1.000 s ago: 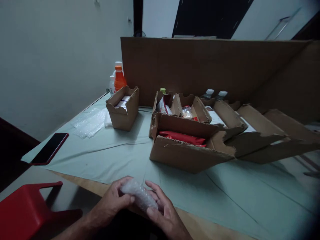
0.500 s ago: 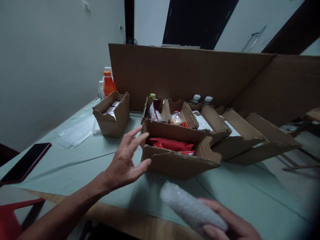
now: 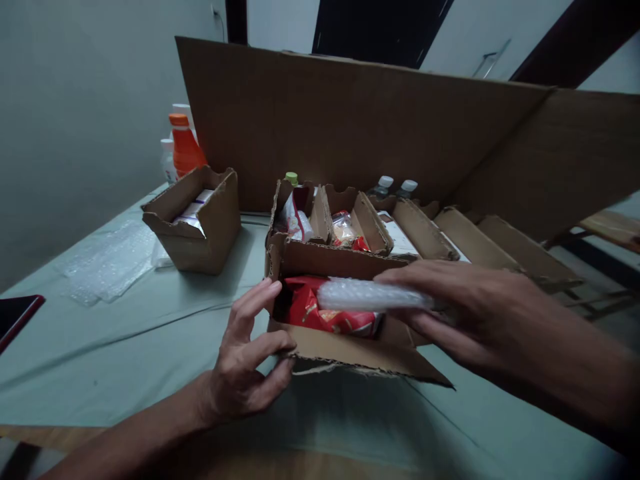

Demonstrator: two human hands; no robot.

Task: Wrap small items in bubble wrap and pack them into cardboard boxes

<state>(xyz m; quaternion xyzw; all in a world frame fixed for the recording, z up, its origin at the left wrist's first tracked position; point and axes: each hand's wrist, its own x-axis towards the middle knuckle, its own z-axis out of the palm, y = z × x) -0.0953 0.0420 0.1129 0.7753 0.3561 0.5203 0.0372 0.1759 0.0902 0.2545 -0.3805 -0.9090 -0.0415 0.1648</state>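
Observation:
My right hand (image 3: 465, 307) grips a roll wrapped in bubble wrap (image 3: 367, 295) and holds it lengthwise over the open front cardboard box (image 3: 345, 350). Red packets (image 3: 313, 308) lie inside that box, under the roll. My left hand (image 3: 247, 363) grasps the box's front left corner, thumb on the front wall and fingers against the left side.
Behind stand more open cardboard compartments (image 3: 373, 223) with packets and small bottles, backed by a tall cardboard sheet (image 3: 350, 113). A small box (image 3: 193, 223) with white items, bubble wrap sheets (image 3: 107, 260), an orange bottle (image 3: 184, 147) and a phone (image 3: 15, 313) lie to the left.
My right hand has carried the wrapped roll up from near the table edge to over the front box. My left hand reached forward and took hold of the box's corner.

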